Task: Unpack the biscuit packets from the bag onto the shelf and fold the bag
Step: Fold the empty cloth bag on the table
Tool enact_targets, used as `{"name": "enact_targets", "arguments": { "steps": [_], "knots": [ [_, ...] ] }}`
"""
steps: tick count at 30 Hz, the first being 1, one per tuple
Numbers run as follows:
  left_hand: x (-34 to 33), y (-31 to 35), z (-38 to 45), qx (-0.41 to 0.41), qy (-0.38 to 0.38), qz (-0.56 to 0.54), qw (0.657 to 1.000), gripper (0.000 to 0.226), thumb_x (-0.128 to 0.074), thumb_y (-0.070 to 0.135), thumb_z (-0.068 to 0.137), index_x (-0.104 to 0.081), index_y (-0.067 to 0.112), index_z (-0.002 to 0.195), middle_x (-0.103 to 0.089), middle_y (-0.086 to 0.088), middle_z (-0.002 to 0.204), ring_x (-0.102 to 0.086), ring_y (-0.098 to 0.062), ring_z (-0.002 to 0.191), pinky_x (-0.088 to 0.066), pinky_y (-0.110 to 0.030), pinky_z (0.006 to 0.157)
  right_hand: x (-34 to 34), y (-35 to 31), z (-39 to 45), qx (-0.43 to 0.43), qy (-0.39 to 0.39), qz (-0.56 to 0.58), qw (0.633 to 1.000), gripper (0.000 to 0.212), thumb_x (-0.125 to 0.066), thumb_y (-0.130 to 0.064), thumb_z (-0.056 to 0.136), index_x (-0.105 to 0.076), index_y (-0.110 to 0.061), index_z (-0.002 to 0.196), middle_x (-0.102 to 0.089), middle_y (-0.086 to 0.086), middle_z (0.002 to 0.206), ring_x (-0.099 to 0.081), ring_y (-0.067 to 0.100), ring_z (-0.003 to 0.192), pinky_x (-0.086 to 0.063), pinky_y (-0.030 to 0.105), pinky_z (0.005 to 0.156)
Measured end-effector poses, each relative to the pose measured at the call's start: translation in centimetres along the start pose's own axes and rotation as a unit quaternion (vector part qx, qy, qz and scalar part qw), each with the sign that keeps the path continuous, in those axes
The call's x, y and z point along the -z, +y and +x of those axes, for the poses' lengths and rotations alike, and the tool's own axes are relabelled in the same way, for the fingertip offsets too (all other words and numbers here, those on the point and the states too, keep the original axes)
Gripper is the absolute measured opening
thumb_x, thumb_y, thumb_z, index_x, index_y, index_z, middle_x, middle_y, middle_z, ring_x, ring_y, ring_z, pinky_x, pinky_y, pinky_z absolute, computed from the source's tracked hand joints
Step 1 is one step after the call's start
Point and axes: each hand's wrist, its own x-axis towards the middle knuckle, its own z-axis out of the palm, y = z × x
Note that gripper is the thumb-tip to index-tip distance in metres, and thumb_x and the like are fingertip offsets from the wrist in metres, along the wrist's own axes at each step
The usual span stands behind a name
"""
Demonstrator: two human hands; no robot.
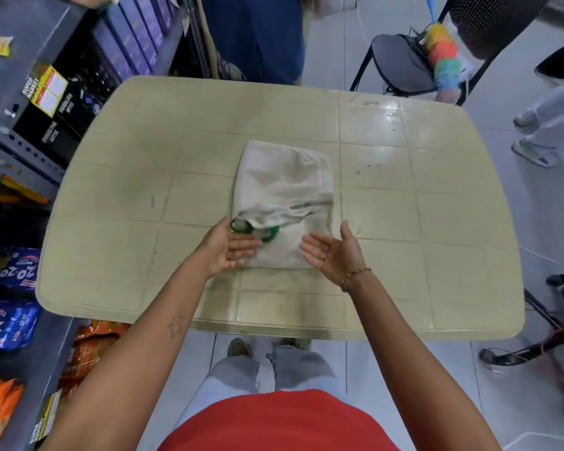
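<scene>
One cloth bag [284, 203], folded flat on the table [118, 177], lying between and just ahead of both hands. Left hand [228, 247] and right hand [331, 253]: open, palms up, gripping nothing, fingertips at bag's near edge. Two blue biscuit packets [9, 297] on shelf [30, 151], well left of left hand.

Folded bag [284, 203] lies flat on the table [437, 222]; both hands, left [228, 247] and right [334, 252], spread empty at its near edge.
</scene>
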Motion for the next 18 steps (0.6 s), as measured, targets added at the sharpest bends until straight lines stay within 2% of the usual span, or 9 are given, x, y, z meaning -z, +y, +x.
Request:
{"name": "enact_targets", "arguments": {
  "steps": [2, 4, 6, 7, 9, 11, 13, 15, 18],
  "knots": [
    [-0.1, -0.3, 0.2, -0.058, 0.037, 0.029, 0.997, 0.070, -0.019, 0.068, 0.091, -0.057, 0.013, 0.109, -0.072, -0.008, 0.101, -0.066, -0.021, 0.080, -0.048, -0.029, 0.063, -1.0, -0.1, 0.9, 0.053, 0.062, -0.083, 0.993, 0.063, -0.030, -0.053, 0.096, -0.054, 0.000, 0.118, -0.055, 0.007, 0.095, -0.053, 0.021, 0.081, -0.044, 0.029, 0.069],
    [-0.5, -1.2, 0.5, -0.184, 0.155, 0.120, 0.963, 0.053, -0.042, 0.060, 0.090, -0.063, 0.015, 0.108, -0.075, -0.007, 0.098, -0.067, -0.018, 0.079, -0.049, -0.023, 0.063, -1.9, 0.5, 1.2, 0.162, 0.111, -0.265, 0.944, 0.027, -0.044, -0.029, 0.096, -0.061, -0.011, 0.107, -0.056, 0.006, 0.097, -0.052, 0.016, 0.079, -0.046, 0.030, 0.072],
    [-0.7, -1.5, 1.2, -0.322, 0.227, 0.296, 0.870, 0.039, -0.061, 0.040, 0.087, -0.062, 0.016, 0.118, -0.073, -0.005, 0.109, -0.068, -0.018, 0.099, -0.047, -0.021, 0.081, -2.3, 1.3, 1.8, 0.289, 0.081, -0.507, 0.808, 0.037, -0.053, -0.009, 0.083, -0.058, -0.011, 0.120, -0.058, 0.007, 0.122, -0.055, 0.019, 0.106, -0.044, 0.032, 0.094],
    [-1.1, -1.7, 1.7, -0.355, 0.171, 0.391, 0.832, 0.051, -0.065, 0.037, 0.084, -0.055, 0.017, 0.130, -0.064, -0.004, 0.127, -0.059, -0.018, 0.118, -0.042, -0.024, 0.096, -2.4, 2.0, 2.4, 0.301, 0.021, -0.627, 0.718, 0.053, -0.056, -0.008, 0.079, -0.048, -0.012, 0.132, -0.048, 0.007, 0.140, -0.046, 0.021, 0.126, -0.037, 0.033, 0.105],
    [-2.1, -2.5, 2.7, -0.310, 0.023, 0.587, 0.747, 0.093, -0.066, 0.053, 0.077, -0.021, 0.016, 0.150, -0.016, 0.005, 0.157, -0.014, -0.018, 0.146, -0.013, -0.038, 0.118, -2.4, 3.2, 3.7, 0.237, -0.054, -0.816, 0.525, 0.080, -0.061, -0.025, 0.082, -0.018, -0.016, 0.149, -0.010, 0.003, 0.160, -0.009, 0.023, 0.147, -0.018, 0.043, 0.118],
    [-3.0, -3.8, 3.4, -0.228, -0.017, 0.713, 0.663, 0.114, -0.063, 0.060, 0.075, 0.009, 0.016, 0.151, 0.018, 0.008, 0.154, 0.017, -0.021, 0.145, 0.007, -0.046, 0.118, -1.7, 4.1, 4.7, 0.188, -0.050, -0.882, 0.429, 0.084, -0.055, -0.034, 0.089, 0.000, -0.023, 0.151, 0.010, 0.000, 0.160, 0.007, 0.025, 0.148, -0.009, 0.051, 0.118],
    [-3.4, -4.5, 3.8, -0.215, 0.000, 0.749, 0.627, 0.104, -0.062, 0.043, 0.085, 0.014, 0.015, 0.150, 0.023, 0.001, 0.157, 0.021, -0.026, 0.145, 0.005, -0.047, 0.121, -0.9, 4.4, 5.0, 0.204, -0.034, -0.891, 0.405, 0.075, -0.046, -0.013, 0.093, 0.000, -0.027, 0.150, 0.008, 0.000, 0.161, 0.003, 0.026, 0.148, -0.015, 0.050, 0.118],
    [-3.7, -3.9, 3.3, -0.228, 0.022, 0.751, 0.619, 0.076, -0.047, 0.009, 0.094, 0.002, 0.015, 0.152, 0.009, -0.005, 0.161, 0.008, -0.030, 0.148, -0.007, -0.046, 0.122, -0.8, 4.1, 4.7, 0.233, -0.029, -0.882, 0.410, 0.072, -0.037, 0.004, 0.089, -0.014, -0.029, 0.150, -0.008, 0.002, 0.161, -0.015, 0.027, 0.147, -0.034, 0.045, 0.111],
    [-4.1, -1.6, 2.4, -0.189, 0.003, 0.748, 0.636, 0.052, -0.035, -0.004, 0.092, -0.034, 0.010, 0.142, -0.034, -0.020, 0.151, -0.043, -0.036, 0.132, -0.040, -0.044, 0.105, -1.2, 2.6, 3.7, 0.206, -0.018, -0.851, 0.484, 0.044, -0.039, -0.014, 0.097, -0.044, -0.030, 0.137, -0.054, 0.012, 0.136, -0.058, 0.030, 0.113, -0.047, 0.033, 0.077]
  ]
}}
